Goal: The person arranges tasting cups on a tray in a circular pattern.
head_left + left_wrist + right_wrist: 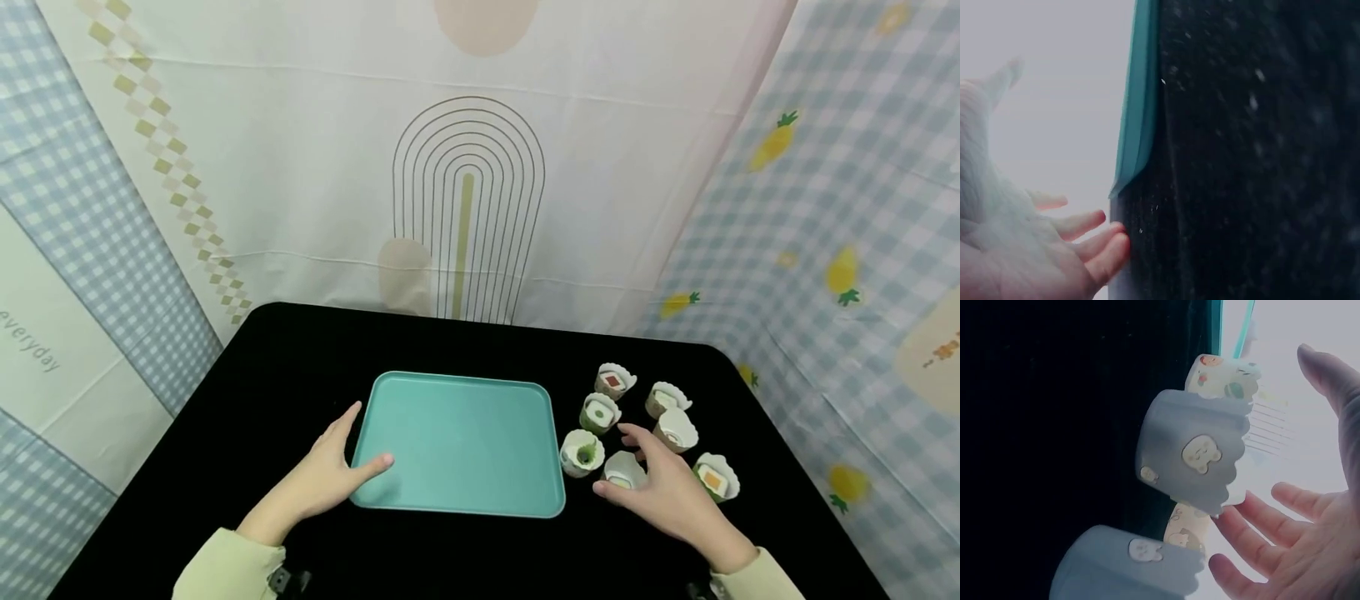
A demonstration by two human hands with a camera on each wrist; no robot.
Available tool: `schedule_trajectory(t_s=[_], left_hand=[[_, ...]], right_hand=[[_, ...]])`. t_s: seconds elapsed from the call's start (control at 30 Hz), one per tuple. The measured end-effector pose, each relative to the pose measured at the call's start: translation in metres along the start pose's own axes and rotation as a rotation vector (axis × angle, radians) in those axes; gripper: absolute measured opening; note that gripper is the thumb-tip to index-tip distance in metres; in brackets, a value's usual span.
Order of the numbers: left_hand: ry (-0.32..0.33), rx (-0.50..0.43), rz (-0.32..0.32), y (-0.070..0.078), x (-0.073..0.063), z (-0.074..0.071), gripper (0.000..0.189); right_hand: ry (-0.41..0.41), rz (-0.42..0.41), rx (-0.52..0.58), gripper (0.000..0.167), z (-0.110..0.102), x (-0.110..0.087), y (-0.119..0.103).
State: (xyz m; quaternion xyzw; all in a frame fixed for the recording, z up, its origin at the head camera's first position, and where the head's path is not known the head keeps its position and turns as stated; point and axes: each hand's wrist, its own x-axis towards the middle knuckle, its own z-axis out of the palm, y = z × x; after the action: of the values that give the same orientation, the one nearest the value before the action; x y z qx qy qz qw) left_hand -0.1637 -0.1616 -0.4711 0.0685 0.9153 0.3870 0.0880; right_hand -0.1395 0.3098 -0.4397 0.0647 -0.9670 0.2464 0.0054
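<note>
We are holding our nearer, right hand [671, 493] with thumb and fingers parted either side of a pale cup [623, 467] right of the teal tray [461, 446], while our left hand [328, 473], fingers spread, is hovering at the tray's left edge.

Table [307, 350]: black top with rounded far corners, filling the lower middle of the frame
Tray [461, 446]: teal, rounded corners, low rim, lying flat at lower centre
Beside the tray, right of centre: red-diamond cup [612, 383], green-dot cup [600, 412] and leaf cup [576, 444], the last one lowest and nearest the rim
Farther right: two pale-lined cups [678, 423], close together
Toward the lower right: a whitish cup [624, 468], partly hidden, and an orange-square cup [714, 477]
Cup rims: scalloped
</note>
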Motion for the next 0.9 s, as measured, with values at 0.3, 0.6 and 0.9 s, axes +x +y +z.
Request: schedule_trajectory(t_s=[0.3,0.6,0.9], left_hand=[[-0.127,-0.399,-0.096,-0.008,0.013,-0.010,0.091],[-0.106,-0.472,-0.151,-0.023,0.024,-0.009,0.078],[-0.072,-0.470,-0.091,-0.028,0.028,-0.011,0.054]], right_hand=[[0.030,-0.019,-0.030,0.089,0.002,0.000,0.013],[0.055,-0.074,-0.110,0.073,0.007,0.001,0.015],[0.057,-0.090,-0.189,0.080,0.009,-0.002,0.015]])
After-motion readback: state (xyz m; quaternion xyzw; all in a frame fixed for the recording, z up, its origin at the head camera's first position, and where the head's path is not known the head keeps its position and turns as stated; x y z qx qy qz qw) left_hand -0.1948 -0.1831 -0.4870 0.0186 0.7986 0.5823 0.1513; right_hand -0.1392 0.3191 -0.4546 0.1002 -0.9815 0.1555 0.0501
